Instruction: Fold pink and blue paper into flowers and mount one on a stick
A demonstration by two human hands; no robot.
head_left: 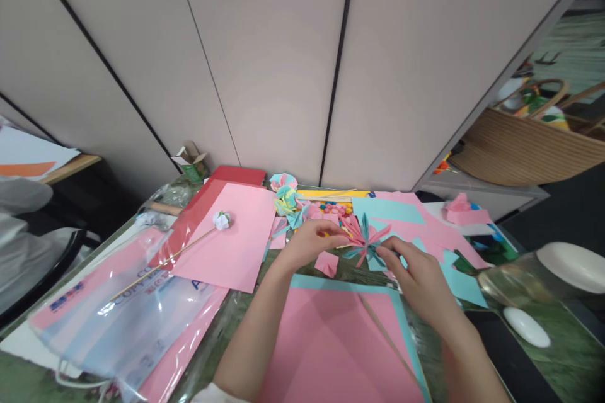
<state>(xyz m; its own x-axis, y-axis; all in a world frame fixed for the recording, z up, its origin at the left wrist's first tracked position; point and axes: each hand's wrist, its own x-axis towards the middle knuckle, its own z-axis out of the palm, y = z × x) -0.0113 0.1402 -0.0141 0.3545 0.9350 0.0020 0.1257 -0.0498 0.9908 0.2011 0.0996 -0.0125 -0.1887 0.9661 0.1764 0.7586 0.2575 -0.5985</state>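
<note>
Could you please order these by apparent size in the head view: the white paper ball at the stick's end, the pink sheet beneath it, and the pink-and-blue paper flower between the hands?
1. pink sheet, clearly largest
2. pink-and-blue paper flower, spread wide
3. white paper ball, smallest

We see soft light, glare on the plastic bag point(127, 321) at eight o'clock, shadow across pink paper point(326, 346) at six, stretched edges.

A grey partition point(274, 75) with dark seams rises behind the green table's point(574, 343) far edge; a brown ribbed chair point(534, 145) stands beyond its far right corner, a wooden desk point(78, 169) past its left edge.
</note>
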